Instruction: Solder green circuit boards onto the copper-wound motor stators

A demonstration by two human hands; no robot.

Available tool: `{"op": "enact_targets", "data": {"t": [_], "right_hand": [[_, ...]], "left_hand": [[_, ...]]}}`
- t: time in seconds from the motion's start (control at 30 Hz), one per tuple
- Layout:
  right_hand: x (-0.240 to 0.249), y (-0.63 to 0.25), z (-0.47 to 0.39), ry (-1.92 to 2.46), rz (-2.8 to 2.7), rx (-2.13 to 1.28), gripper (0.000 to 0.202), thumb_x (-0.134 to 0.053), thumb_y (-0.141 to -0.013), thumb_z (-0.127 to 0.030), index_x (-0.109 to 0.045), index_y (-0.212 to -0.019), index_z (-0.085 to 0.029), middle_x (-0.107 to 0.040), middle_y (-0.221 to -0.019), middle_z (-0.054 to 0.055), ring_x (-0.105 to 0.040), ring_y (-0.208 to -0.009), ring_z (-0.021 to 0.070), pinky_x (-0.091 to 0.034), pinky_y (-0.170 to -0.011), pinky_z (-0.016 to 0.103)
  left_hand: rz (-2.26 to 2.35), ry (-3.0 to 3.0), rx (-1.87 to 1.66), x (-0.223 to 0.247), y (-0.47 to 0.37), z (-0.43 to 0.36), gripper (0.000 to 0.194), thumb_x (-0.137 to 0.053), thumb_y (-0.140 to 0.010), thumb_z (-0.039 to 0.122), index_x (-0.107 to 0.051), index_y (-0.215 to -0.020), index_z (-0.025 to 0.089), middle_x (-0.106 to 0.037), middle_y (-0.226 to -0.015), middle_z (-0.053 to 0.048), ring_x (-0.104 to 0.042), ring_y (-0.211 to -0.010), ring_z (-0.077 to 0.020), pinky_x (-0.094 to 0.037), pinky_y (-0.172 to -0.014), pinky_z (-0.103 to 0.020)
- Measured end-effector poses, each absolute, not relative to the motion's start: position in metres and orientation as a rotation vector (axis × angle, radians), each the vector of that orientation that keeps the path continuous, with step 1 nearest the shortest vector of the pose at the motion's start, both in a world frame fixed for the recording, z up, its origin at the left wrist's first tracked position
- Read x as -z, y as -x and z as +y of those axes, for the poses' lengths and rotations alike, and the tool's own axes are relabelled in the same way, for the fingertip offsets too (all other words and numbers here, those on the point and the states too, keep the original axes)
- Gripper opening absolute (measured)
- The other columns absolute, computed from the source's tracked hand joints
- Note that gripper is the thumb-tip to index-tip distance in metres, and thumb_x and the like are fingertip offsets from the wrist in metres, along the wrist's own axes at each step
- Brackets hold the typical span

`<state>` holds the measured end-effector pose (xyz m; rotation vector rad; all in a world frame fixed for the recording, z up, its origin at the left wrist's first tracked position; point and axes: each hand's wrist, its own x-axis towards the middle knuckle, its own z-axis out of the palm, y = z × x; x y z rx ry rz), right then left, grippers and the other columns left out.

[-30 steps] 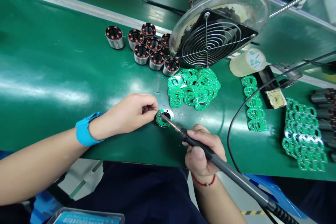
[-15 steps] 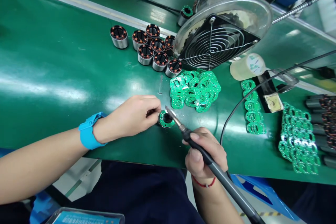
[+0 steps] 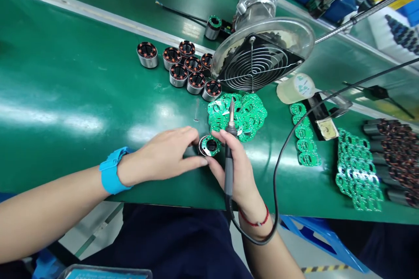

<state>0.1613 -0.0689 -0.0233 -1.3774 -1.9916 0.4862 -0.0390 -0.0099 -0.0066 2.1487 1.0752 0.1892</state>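
Observation:
A motor stator (image 3: pixel 202 151) stands on the green bench with a green ring-shaped circuit board (image 3: pixel 207 140) on its top. My left hand (image 3: pixel 166 152), wearing a blue wrist strap, grips the stator from its left side, thumb in front and fingers behind. A soldering iron (image 3: pixel 229 161) lies in my right hand (image 3: pixel 240 170), its tip pointing up and away over a pile of green ring boards (image 3: pixel 250 115). The right thumb and fingertips also reach the right side of the stator and board.
Several bare stators (image 3: pixel 178 74) stand behind the left hand. A round fume extractor fan (image 3: pixel 257 67) hangs over the back. Rightward are a tape roll (image 3: pixel 296 88), an iron stand with sponge (image 3: pixel 327 129), board panels (image 3: pixel 358 170) and more stators (image 3: pixel 393 157). The iron's cable (image 3: pixel 278 170) loops beside my right forearm.
My right hand has moved left to the stator, and the soldering iron has swung upright, its tip now away from the board. My left thumb has extended along the stator's front.

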Motion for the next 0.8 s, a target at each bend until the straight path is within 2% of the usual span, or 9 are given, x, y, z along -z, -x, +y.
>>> {"op": "enact_targets", "data": {"t": [0.1,0.17,0.23,0.33,0.47,0.67,0.8], "right_hand": [[0.028,-0.162,-0.071,1.379,-1.931,-0.488,0.056,-0.063,-0.093,-0.026,-0.039,-0.144,-0.027,-0.067,-0.127,0.011,-0.067,-0.115,0.0243,-0.057,-0.096,0.043],[0.029,-0.162,-0.072,1.378,-1.923,-0.486,0.055,-0.063,-0.093,-0.023,-0.04,-0.143,-0.027,-0.067,-0.127,0.011,-0.067,-0.114,0.0234,-0.057,-0.097,0.041],[0.029,-0.162,-0.072,1.375,-1.919,-0.485,0.055,-0.063,-0.092,-0.022,-0.041,-0.142,-0.026,-0.067,-0.127,0.011,-0.067,-0.114,0.0234,-0.057,-0.096,0.042],[0.031,-0.162,-0.071,1.357,-1.92,-0.492,0.055,-0.063,-0.092,-0.023,-0.041,-0.142,-0.026,-0.067,-0.126,0.011,-0.068,-0.114,0.0239,-0.058,-0.096,0.043],[0.031,-0.163,-0.07,1.33,-1.932,-0.495,0.055,-0.062,-0.093,-0.025,-0.04,-0.143,-0.027,-0.068,-0.124,0.011,-0.068,-0.112,0.0242,-0.058,-0.094,0.042],[0.028,-0.161,-0.071,1.295,-2.001,-0.445,0.055,-0.061,-0.094,-0.026,-0.038,-0.144,-0.026,-0.07,-0.121,0.011,-0.07,-0.107,0.0247,-0.059,-0.088,0.042],[0.024,-0.157,-0.072,1.205,-2.083,-0.367,0.059,-0.062,-0.091,-0.023,-0.038,-0.144,-0.025,-0.068,-0.13,0.012,-0.06,-0.126,0.0284,-0.052,-0.099,0.05]], "left_hand": [[1.089,-2.316,-0.15,0.009,0.035,-0.014,0.019,-0.059,-0.09,0.036,-0.056,-0.095,0.018,-0.063,-0.092,-0.006,-0.059,-0.084,-0.0228,-0.043,-0.072,-0.033],[1.095,-2.359,-0.145,0.01,0.035,-0.012,0.011,-0.051,-0.094,0.027,-0.057,-0.092,0.017,-0.062,-0.09,-0.006,-0.059,-0.083,-0.0219,-0.042,-0.073,-0.033],[1.086,-2.357,-0.179,0.01,0.036,-0.008,0.015,-0.044,-0.096,0.021,-0.057,-0.09,0.017,-0.061,-0.087,-0.006,-0.058,-0.081,-0.0204,-0.042,-0.072,-0.032],[1.014,-2.33,-0.271,0.01,0.041,-0.003,0.012,-0.045,-0.094,0.018,-0.056,-0.092,0.019,-0.06,-0.088,-0.004,-0.057,-0.081,-0.0186,-0.042,-0.072,-0.03],[0.865,-2.331,-0.277,0.011,0.043,-0.002,0.007,-0.05,-0.092,0.019,-0.056,-0.095,0.019,-0.06,-0.092,-0.005,-0.056,-0.082,-0.0186,-0.042,-0.073,-0.03],[0.858,-1.968,-0.458,0.008,0.041,0.001,0.013,-0.049,-0.092,0.023,-0.056,-0.083,0.019,-0.058,-0.083,0.0,-0.054,-0.074,-0.0139,-0.042,-0.068,-0.026],[0.926,-1.595,-0.412,0.01,0.037,0.003,0.015,-0.056,-0.086,0.032,-0.058,-0.081,0.019,-0.055,-0.07,0.003,-0.049,-0.063,-0.0114,-0.041,-0.059,-0.024]]}}
